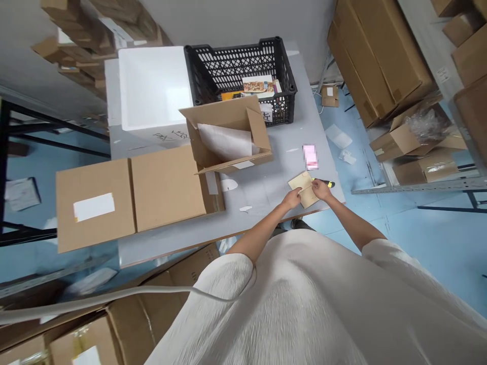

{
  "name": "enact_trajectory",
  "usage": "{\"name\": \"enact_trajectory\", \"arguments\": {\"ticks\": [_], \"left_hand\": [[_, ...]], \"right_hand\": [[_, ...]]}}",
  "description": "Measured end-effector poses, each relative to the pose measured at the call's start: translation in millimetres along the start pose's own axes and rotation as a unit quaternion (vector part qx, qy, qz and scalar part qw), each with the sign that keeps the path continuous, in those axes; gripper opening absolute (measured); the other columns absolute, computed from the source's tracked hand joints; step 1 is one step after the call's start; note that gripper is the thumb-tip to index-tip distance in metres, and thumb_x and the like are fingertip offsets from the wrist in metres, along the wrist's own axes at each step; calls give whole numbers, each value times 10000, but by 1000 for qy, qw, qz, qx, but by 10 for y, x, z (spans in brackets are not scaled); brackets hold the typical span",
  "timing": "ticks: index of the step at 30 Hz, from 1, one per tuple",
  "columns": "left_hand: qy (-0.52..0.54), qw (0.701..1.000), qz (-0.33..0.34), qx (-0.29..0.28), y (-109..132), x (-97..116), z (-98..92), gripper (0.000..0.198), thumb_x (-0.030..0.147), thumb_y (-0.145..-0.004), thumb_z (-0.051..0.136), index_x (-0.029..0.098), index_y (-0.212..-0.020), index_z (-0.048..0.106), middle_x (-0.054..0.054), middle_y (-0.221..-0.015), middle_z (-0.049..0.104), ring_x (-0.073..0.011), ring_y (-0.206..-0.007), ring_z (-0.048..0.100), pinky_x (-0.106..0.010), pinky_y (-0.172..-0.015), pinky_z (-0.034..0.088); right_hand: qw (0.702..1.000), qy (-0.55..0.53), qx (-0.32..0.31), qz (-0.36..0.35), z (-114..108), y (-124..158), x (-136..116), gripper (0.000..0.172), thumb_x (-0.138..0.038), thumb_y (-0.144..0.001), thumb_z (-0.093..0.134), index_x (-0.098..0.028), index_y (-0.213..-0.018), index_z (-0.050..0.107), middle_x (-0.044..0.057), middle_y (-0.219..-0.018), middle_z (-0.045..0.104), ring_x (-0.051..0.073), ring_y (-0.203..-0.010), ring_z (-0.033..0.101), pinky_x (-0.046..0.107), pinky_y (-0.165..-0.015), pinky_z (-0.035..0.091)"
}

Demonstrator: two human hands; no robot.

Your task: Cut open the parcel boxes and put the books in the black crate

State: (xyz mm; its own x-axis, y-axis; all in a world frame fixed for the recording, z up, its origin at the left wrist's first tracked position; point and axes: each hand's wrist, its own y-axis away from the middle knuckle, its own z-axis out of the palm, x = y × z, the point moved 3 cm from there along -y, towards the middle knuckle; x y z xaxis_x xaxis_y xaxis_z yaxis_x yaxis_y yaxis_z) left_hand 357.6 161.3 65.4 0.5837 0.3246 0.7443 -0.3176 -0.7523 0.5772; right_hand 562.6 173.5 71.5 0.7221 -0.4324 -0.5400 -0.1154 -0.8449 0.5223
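Observation:
At the table's front right, a small tan flat piece (309, 197), paper or thin card with a line across it, is between my hands. My left hand (292, 198) pinches its left edge. On the upper right side my right hand (321, 189) has its fingers closed on the same piece. A black and yellow tool (327, 183), looking like a utility knife, is right at my right hand; I cannot tell whether it lies on the table or is held. Just beyond is a pink and white blurred rectangle (311, 156), lying flat.
An open cardboard box (228, 115) with white paper inside stands mid-table. Behind it are a black plastic crate (287, 96) holding packets and a white foam box (127, 91). Two closed cartons (167, 187) fill the left. Right of the table stands a shelf (418, 185) with boxes.

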Motion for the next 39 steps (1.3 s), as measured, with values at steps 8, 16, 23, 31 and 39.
{"name": "enact_trajectory", "arguments": {"ticks": [8, 16, 23, 31, 39], "left_hand": [[-8, 999, -30, -29, -275, -89, 338, 812, 246, -949, 654, 131, -1740, 510, -156, -1803, 517, -326, -1711, 455, -418, -1430, 328], [17, 999, -35, -23, -268, -250, 409, 892, 266, -888, 772, 151, -1733, 512, -172, -1827, 480, -356, -1693, 473, -434, -1394, 367], [180, 980, -65, 48, -210, -324, 199, 622, 376, -900, 839, 213, -1490, 730, -152, -1648, 689, -365, -1577, 607, -451, -1323, 447], [332, 928, -98, 136, -31, -490, -203, 377, 494, -1020, 722, 184, -1236, 743, -129, -1123, 849, -249, -989, 828, -354, -870, 650], [262, 933, -85, 233, 156, -945, -609, 61, 249, -875, 732, 215, -925, 721, -50, -866, 764, -243, -899, 728, -367, -930, 598]], "right_hand": [[999, 38, -2, 2, 107, -112, 204, 472, -188, -930, 604, -175, -1382, 739, 166, -1464, 774, 359, -1366, 713, 477, -1198, 554], [998, -48, 39, 18, 158, -134, 249, 194, -192, -821, 653, -271, -998, 655, 69, -1109, 801, 310, -1105, 727, 430, -1045, 569], [986, -161, 43, -14, 170, -57, 14, 311, -211, -710, 730, -294, -932, 530, -43, -854, 667, 228, -862, 665, 377, -914, 565], [930, -345, -101, -78, 600, 101, -466, 294, -224, -758, 737, -293, -1004, 591, -14, -996, 776, 214, -1019, 771, 388, -1017, 614], [955, -269, -111, -55, 897, 24, -407, 136, -258, -802, 766, -271, -894, 665, 17, -977, 788, 248, -1077, 757, 468, -1132, 596]]}}
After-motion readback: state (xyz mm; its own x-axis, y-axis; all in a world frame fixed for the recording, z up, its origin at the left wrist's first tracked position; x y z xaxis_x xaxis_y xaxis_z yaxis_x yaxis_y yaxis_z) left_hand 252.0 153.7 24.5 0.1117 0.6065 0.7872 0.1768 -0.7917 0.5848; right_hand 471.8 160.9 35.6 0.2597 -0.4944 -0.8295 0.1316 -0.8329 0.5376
